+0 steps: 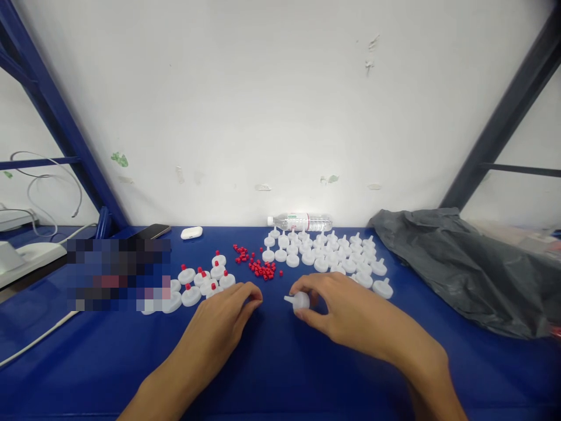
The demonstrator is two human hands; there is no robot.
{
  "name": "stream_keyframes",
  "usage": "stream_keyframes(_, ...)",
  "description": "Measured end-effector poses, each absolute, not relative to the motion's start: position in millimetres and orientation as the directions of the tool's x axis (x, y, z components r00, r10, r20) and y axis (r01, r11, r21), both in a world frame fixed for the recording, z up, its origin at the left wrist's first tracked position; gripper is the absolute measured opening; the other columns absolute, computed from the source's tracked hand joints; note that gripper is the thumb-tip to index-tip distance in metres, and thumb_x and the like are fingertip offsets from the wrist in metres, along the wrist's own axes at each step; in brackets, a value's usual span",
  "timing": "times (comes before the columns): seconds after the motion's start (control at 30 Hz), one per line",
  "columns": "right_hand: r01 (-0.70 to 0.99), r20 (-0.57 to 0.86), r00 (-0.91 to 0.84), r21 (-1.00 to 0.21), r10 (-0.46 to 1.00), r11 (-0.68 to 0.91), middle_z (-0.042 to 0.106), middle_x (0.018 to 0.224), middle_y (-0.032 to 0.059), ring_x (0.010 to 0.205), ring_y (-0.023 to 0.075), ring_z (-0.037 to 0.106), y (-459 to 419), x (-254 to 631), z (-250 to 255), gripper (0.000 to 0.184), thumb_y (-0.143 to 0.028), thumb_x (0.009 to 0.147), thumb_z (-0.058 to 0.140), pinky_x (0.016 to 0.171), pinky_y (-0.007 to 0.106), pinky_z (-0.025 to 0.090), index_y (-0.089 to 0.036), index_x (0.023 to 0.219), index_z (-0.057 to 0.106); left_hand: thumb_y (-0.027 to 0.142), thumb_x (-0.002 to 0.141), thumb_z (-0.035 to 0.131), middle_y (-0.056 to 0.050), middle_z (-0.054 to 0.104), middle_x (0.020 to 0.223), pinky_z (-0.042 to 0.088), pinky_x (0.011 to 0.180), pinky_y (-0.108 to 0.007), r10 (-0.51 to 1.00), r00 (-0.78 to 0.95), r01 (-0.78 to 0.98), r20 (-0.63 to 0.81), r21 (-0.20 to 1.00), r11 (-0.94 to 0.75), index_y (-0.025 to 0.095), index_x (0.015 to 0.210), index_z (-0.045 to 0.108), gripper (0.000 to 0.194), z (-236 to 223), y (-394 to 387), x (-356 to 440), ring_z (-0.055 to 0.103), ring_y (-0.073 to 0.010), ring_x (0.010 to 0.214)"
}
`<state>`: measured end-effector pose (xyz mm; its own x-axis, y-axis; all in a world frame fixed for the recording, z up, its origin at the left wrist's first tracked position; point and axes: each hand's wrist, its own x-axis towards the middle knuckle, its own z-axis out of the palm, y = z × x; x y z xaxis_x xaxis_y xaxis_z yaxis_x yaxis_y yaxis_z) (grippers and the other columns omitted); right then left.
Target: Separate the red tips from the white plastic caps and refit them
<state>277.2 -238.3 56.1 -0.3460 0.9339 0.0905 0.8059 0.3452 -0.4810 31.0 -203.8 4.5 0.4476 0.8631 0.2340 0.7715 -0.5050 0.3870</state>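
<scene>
Apparently, the right hand [346, 304] holds one white nozzle piece [301, 302] by its round base, between thumb and fingers, above the blue table [272, 368]; this grip probably serves to leave the thin spout free, pointing towards the left hand [219, 313]. The left thumb and forefinger are brought close together at their tips, but I cannot tell whether something small is between them. The loose red caps [263, 269] lie beyond the hands, between the bare white pieces [322, 263] on the right and the red-tipped pieces [190, 296] on the left, perhaps so that the two kinds do not mix. Behind, a lying clear bottle [319, 223] carries a label [298, 221] with red and green print, too small to read.
</scene>
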Motion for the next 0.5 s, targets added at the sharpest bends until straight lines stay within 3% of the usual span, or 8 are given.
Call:
stream_keyframes(0.13,0.789,0.134,-0.372,-0.474,0.918,0.389,0.070,0.117,0.0007,0.110,0.0244,0.062,-240.4,270.4,56.6,0.032,-0.040,0.095,0.058,0.093,0.036,0.042,-0.030,0.125,0.066,0.030,0.097,0.059,0.004,0.071,0.094,0.047,0.064,-0.024,0.817,0.420,0.663,0.395,0.482,-0.573,0.027,0.104,0.069,0.012,6.7,-204.3,32.6,0.064,-0.0128,0.072)
stream_keyframes(0.27,0.777,0.149,-0.396,-0.471,0.906,0.417,0.070,0.115,0.0000,0.109,0.0232,0.062,-239.7,264.5,55.8,0.029,-0.039,0.095,0.062,0.092,0.034,0.042,-0.029,0.121,0.069,0.032,0.093,0.068,0.005,0.070,0.077,0.044,0.054,-0.020,0.769,0.355,0.586,0.532,0.514,-0.626,0.027,0.092,0.073,0.007,12.8,-208.9,34.2,0.060,-0.0098,0.061)
stream_keyframes(0.5,0.759,0.213,-0.430,-0.441,0.877,0.479,0.070,0.113,0.0003,0.109,0.0223,0.063,-239.1,257.8,55.1,0.029,-0.040,0.093,0.067,0.094,0.033,0.043,-0.029,0.119,0.070,0.024,0.088,0.073,0.006,0.075,0.081,0.046,0.053,-0.017,0.744,0.361,0.510,0.561,0.549,-0.662,0.026,0.091,0.074,0.004,16.1,-214.6,37.1,0.065,-0.0083,0.063)
